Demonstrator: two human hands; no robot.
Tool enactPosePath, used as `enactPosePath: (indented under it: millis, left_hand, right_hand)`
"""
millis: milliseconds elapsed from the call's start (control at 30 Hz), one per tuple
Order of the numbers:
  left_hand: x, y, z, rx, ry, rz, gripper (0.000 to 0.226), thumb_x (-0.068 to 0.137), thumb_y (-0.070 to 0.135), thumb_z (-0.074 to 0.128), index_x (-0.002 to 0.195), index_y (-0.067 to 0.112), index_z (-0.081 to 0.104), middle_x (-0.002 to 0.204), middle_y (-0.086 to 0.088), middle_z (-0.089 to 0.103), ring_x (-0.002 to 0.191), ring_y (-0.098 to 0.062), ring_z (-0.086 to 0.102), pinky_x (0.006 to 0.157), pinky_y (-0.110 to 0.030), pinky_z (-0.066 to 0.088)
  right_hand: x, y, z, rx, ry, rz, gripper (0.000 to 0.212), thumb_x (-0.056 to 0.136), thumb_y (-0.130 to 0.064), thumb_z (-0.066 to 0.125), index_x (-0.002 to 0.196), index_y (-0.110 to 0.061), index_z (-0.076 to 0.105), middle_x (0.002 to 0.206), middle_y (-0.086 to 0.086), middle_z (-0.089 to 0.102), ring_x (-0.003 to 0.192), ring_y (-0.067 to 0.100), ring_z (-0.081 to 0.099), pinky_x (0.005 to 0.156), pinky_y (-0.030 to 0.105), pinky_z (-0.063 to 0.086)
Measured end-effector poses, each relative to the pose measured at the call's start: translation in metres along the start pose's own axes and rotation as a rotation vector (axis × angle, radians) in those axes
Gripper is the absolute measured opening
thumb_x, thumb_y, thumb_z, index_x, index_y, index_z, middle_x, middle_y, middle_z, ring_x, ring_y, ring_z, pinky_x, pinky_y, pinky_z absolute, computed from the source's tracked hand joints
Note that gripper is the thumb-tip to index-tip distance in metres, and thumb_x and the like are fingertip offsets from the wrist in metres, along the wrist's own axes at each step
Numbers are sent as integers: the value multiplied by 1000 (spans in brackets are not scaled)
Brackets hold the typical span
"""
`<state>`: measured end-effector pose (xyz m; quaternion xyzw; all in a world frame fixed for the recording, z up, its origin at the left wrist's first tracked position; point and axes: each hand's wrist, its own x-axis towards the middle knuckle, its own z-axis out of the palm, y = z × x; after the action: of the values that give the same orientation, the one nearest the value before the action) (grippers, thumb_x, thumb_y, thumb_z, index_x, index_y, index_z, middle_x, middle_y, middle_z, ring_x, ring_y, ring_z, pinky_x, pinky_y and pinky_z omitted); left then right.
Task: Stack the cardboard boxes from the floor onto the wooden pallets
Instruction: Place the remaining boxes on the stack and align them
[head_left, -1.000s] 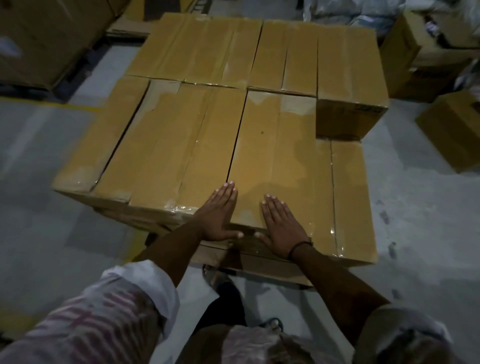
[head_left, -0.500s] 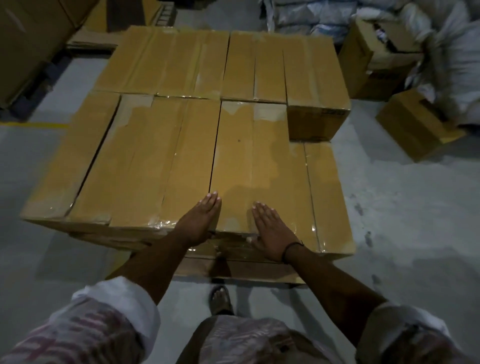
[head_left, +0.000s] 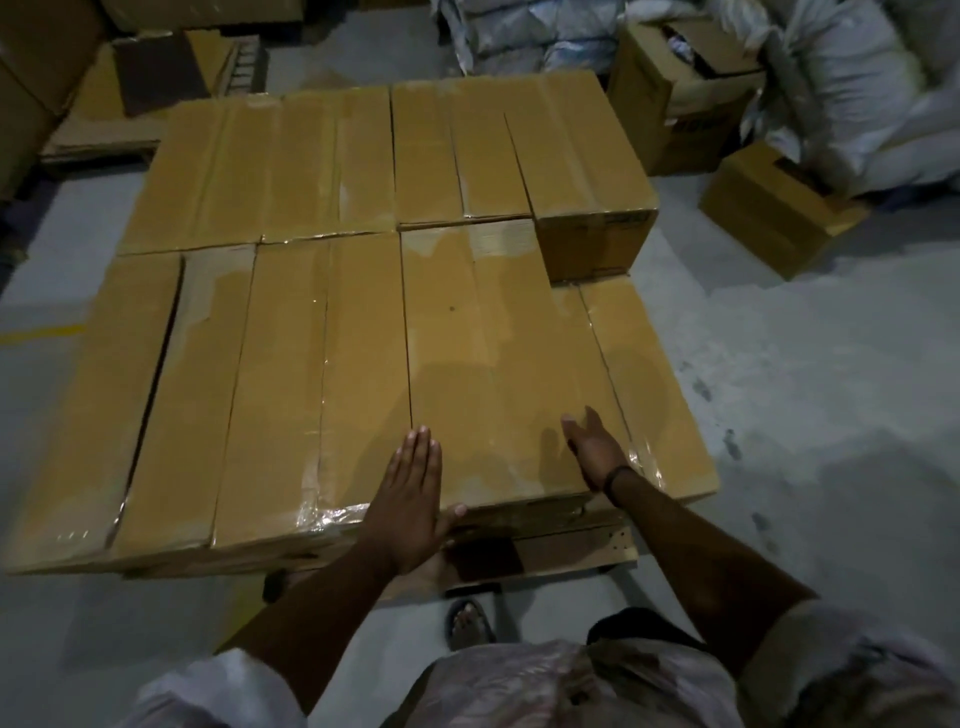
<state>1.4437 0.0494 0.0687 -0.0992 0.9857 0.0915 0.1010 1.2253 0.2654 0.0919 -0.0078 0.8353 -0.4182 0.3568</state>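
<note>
Several taped cardboard boxes lie flat in two rows on a wooden pallet (head_left: 576, 551). The near box (head_left: 483, 374) in the upper layer is under my hands. My left hand (head_left: 410, 499) rests flat on its near left corner, thumb hooked over the front edge. My right hand (head_left: 592, 447) is lifted off it, tilted on edge with fingers apart, at its right side. A lower box (head_left: 649, 395) shows to the right, one layer down. Another box (head_left: 587, 171) stands at the far right of the back row.
A closed loose box (head_left: 774, 213) and an open box (head_left: 670, 104) sit on the grey floor at the right, with white sacks (head_left: 852, 88) behind. Flattened cardboard and tall cartons (head_left: 31, 62) stand at the far left. My sandalled foot (head_left: 467, 621) is by the pallet's front.
My right hand has come off the box top and moved right, turning on edge. My left hand slid slightly right along the near edge. The view has drawn back.
</note>
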Motion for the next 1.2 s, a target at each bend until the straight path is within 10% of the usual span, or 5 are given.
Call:
enactPosePath:
  millis: [400,767,933,1200]
  left_hand:
    - [81,89,-37,-116,75,1,102,94,81,9,161,8,-11,166,-11,-24,154,-23,-25,125,-37,-13]
    - [228,333,-55,-148,32,156,85,102,71,22,165,18,2,170,-9,-15,154,-23,-24,123,-37,-14]
    - [286,429,-58,-192,-14,153,106,84,86,-2,165,18,10,172,-11,-3,158,-28,-13,126,-40,-6]
    - [374,536,-78,-239,-114,200,83,101,70,32,165,20,14,172,-14,1,158,-33,-9,126,-46,-2]
  right_hand:
    - [2,6,-67,-136,32,-214,66,104,-51,44,159,-19,28,164,2,30,148,22,32,115,31,27]
    - [19,70,-317,-366,173,-292,71,102,-55,45,159,-18,28,164,3,29,150,21,29,120,34,25]
    - [21,116,-434,-451,246,-262,70,103,-53,46,160,-17,26,165,5,27,151,20,26,122,33,22]
    - [60,137,-538,-398,303,-244,73,102,-55,46,160,-19,24,166,5,25,153,20,22,124,37,21]
